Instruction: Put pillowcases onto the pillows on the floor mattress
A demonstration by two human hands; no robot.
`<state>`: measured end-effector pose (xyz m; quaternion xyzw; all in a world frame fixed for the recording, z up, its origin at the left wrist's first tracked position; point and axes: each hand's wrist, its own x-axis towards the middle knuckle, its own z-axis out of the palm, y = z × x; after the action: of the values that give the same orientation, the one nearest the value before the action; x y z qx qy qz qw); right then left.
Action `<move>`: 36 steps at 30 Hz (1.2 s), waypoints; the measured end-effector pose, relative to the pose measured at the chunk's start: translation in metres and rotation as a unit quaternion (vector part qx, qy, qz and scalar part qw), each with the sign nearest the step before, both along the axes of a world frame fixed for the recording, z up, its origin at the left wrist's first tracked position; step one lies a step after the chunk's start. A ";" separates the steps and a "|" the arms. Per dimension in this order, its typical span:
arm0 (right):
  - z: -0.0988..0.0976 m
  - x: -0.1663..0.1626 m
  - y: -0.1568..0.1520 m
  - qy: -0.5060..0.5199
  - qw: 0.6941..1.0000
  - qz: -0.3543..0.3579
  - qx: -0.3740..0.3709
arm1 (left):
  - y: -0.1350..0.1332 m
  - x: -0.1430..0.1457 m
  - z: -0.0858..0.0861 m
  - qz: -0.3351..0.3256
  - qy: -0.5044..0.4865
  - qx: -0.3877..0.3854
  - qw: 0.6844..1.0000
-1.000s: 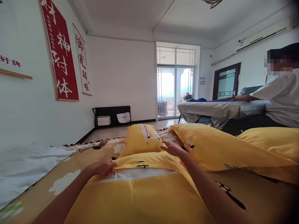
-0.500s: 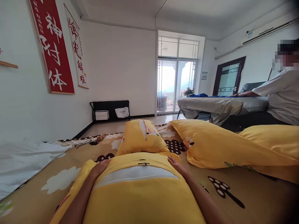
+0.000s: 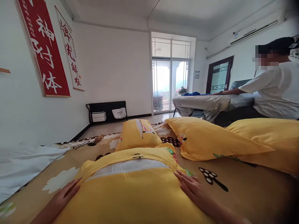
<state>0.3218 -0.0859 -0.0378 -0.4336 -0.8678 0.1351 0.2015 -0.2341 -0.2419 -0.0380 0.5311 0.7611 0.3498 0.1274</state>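
Observation:
A plump pillow in a yellow pillowcase (image 3: 130,196) lies right in front of me. Across its far part the case gapes, and a strip of white inner pillow (image 3: 130,165) shows through. My left hand (image 3: 66,191) rests flat against the pillow's left side, fingers stretched out. On the opposite side my right hand (image 3: 190,185) presses on the edge with straight fingers. Neither hand grips the cloth. Beyond the gap, the case's flap has small dark printed marks and a green and red print at its right corner.
A smaller yellow pillow (image 3: 137,135) lies just beyond, with further yellow pillows (image 3: 207,140) to the right. White cloth (image 3: 28,168) covers the left side of the patterned bedspread (image 3: 93,149). Glasses (image 3: 80,145) lie near the far edge. A person (image 3: 277,84) leans over a plastic-covered table (image 3: 210,104).
Both hands have slid back toward me along the pillow's sides, from its far corners to below the gap. The view has turned slightly right.

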 end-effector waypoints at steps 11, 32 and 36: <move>0.085 -0.159 -0.062 -0.046 0.950 0.277 0.134 | -0.002 0.042 0.042 0.025 0.000 0.135 0.991; 0.108 -0.280 -0.137 0.132 0.915 0.329 0.193 | -0.072 0.109 0.083 0.028 -0.106 0.197 0.974; 0.104 -0.292 -0.143 0.139 0.915 0.283 0.251 | -0.072 0.114 0.086 0.009 -0.101 0.196 0.975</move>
<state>0.0295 -0.2288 0.0660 -0.0815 -0.9228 0.0234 0.3758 -0.1200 -0.3142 0.0481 0.5008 0.6657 0.5452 0.0941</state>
